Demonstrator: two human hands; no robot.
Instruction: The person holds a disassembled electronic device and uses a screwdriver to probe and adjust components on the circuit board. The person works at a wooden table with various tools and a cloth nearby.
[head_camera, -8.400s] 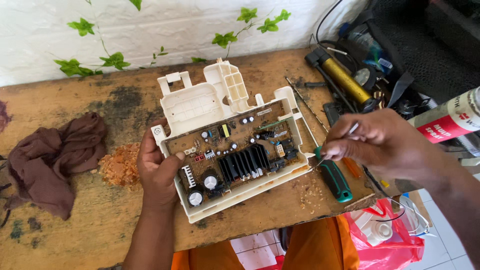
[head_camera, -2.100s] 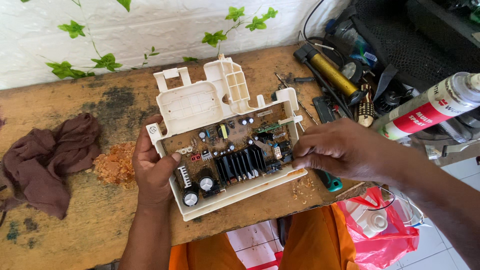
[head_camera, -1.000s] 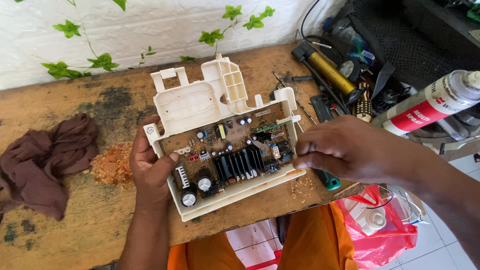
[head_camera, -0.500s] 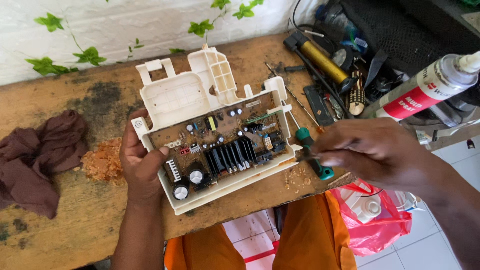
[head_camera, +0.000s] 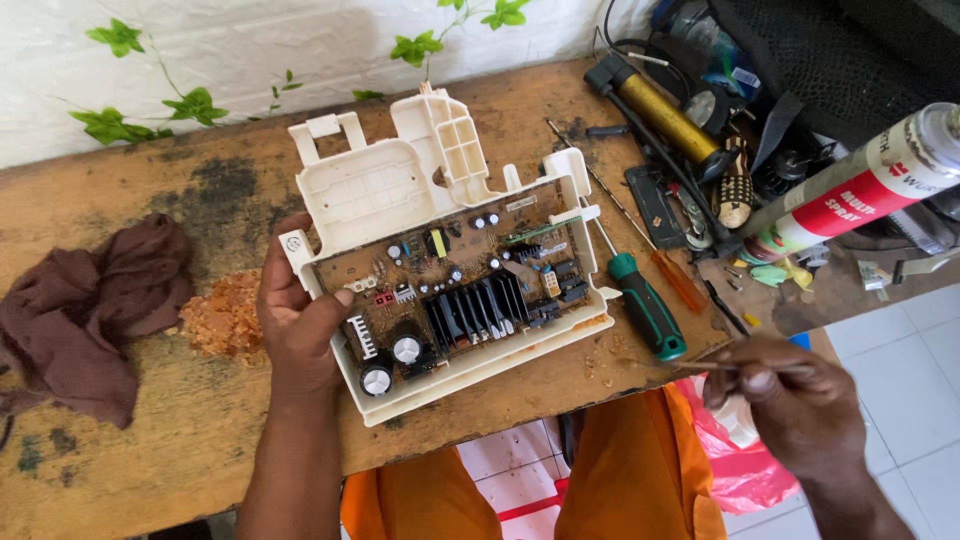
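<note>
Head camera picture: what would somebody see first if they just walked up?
The circuit board in its cream plastic case, gripped at its left edge by the left hand in the middle of the wooden table. Just right of it lies a green-handled screwdriver, and the right hand pinches a thin tool off the table's edge.

A small repair workshop

The worn, stained wooden desk (head_camera: 120, 450) holds an open circuit board (head_camera: 450, 285), a green screwdriver (head_camera: 645, 315), a spray can (head_camera: 850, 195) and a heap of tools (head_camera: 690, 150), with a brown rag (head_camera: 90, 310) for wiping.
</note>
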